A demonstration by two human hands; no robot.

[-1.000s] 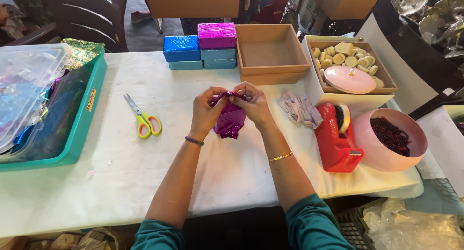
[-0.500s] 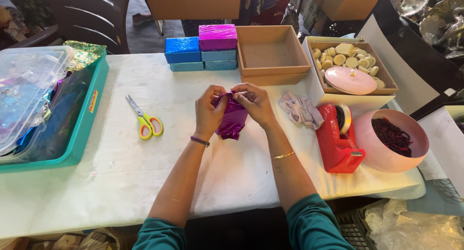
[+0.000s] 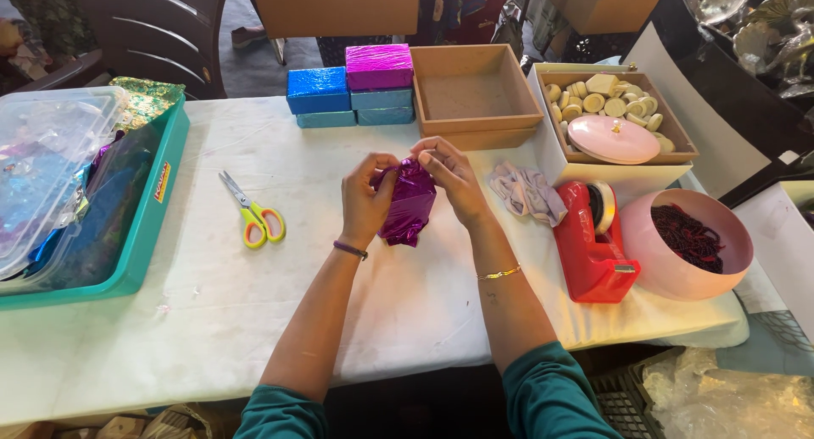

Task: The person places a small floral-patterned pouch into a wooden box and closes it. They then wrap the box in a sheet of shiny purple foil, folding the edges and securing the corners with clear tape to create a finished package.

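Note:
Both my hands hold a small parcel wrapped in shiny purple foil [image 3: 409, 208] just above the white table. My left hand [image 3: 366, 200] grips its left side, with a dark band on the wrist. My right hand [image 3: 451, 178] pinches the foil at the top right, a thin gold bangle on that forearm. The foil hides whatever is inside the parcel.
Yellow-green scissors [image 3: 253, 214] lie to the left. A teal tray [image 3: 144, 227] with foil sheets sits at far left. Blue and purple wrapped boxes [image 3: 352, 87], an empty brown box [image 3: 475, 95], a red tape dispenser [image 3: 593, 244] and a pink bowl [image 3: 678, 274] stand behind and to the right.
My hands and the purple parcel have stayed in about the same spot; the fingers have shifted slightly on the foil at the top.

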